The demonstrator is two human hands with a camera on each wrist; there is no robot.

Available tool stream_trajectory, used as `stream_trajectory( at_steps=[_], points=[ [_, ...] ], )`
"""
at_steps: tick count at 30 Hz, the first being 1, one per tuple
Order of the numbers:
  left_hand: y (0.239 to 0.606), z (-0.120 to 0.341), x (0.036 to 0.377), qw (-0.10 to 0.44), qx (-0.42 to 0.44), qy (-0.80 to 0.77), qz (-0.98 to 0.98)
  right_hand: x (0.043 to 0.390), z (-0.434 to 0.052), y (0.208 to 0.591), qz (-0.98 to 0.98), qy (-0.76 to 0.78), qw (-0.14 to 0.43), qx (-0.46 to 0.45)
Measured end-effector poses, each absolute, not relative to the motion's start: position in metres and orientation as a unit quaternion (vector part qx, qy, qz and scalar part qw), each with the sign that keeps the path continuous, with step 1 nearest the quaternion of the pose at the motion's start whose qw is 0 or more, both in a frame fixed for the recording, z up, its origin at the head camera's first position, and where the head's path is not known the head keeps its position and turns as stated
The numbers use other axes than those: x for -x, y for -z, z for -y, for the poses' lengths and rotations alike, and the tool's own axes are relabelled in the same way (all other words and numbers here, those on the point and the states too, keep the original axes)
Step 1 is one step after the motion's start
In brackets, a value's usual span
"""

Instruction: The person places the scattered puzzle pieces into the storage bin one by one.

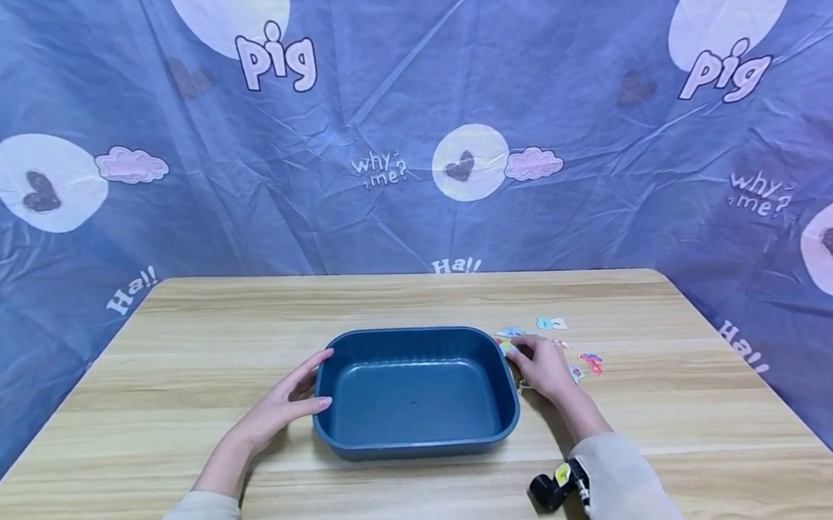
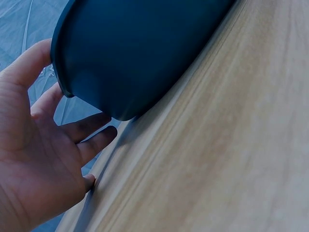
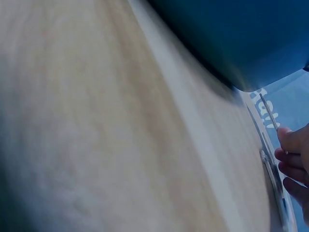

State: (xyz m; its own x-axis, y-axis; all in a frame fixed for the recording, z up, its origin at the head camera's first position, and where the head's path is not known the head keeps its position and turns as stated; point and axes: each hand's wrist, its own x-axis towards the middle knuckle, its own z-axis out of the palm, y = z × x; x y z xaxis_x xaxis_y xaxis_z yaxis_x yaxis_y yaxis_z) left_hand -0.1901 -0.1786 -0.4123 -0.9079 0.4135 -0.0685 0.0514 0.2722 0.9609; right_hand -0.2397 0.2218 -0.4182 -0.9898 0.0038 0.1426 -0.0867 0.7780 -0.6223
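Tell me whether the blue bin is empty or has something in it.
Empty. The head view shows the bin's bare floor, and the small colourful pieces lie outside on the table.

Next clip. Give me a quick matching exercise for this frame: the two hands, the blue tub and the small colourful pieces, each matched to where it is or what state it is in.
Things:
1. left hand
2. right hand
3. blue tub
4. colourful pieces

Places or states:
A. scattered on the table right of the tub
B. fingers straight, against the tub's left end
C. nothing inside, mid-table
D. at the tub's right end, over the pieces

Pairs: 1-B, 2-D, 3-C, 4-A
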Motion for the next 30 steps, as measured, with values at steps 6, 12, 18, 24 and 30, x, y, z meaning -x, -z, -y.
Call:
stream_trajectory(
  at_steps=[6, 12, 18, 24, 30],
  points=[
    [0.411, 0.179, 0.19, 0.151, -0.154, -0.584, -0.782, 0.242, -0.222, 0.411, 0.939, -0.339, 0.065, -0.007],
    [0.411, 0.179, 0.19, 0.151, -0.154, -0.586, -0.781, 0.242, -0.222, 0.401, 0.936, -0.347, 0.058, 0.002],
    [0.412, 0.179, 0.19, 0.149, -0.156, -0.586, -0.781, 0.242, -0.225, 0.395, 0.939, -0.335, 0.076, -0.023],
    [0.412, 0.179, 0.19, 0.149, -0.155, -0.584, -0.783, 0.241, -0.225, 0.391, 0.939, -0.33, 0.093, -0.035],
    [0.411, 0.179, 0.19, 0.151, -0.153, -0.585, -0.782, 0.241, -0.224, 0.382, 0.934, -0.337, 0.11, -0.043]
  ],
)
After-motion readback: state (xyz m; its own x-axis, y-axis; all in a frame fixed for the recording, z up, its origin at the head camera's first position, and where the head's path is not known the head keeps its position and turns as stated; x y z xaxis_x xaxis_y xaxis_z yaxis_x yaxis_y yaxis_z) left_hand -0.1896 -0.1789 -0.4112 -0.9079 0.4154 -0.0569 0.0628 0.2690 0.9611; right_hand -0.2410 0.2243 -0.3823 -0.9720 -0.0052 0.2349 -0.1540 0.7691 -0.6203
